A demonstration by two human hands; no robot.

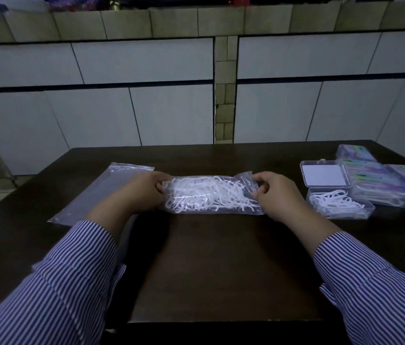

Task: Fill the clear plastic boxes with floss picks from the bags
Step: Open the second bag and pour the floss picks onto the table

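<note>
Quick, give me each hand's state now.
Left hand: grips the left end of the clear plastic bag of white floss picks.
Right hand: pinches the bag's right end.

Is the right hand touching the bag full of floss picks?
Touching. The head view shows the right hand pinching the right end of the bag of floss picks between thumb and fingers.

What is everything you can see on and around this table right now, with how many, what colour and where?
bag of floss picks: one, clear with white picks, table centre, held at both ends
flat bag: one, clear, left of centre
open box: one, clear, white picks inside, right side
closed boxes: several, clear with purple-green labels, far right
table: one, dark brown
wall: pale tiles, behind
sleeves: two, blue-white striped
hands: left hand and right hand, gripping the bag ends
</note>
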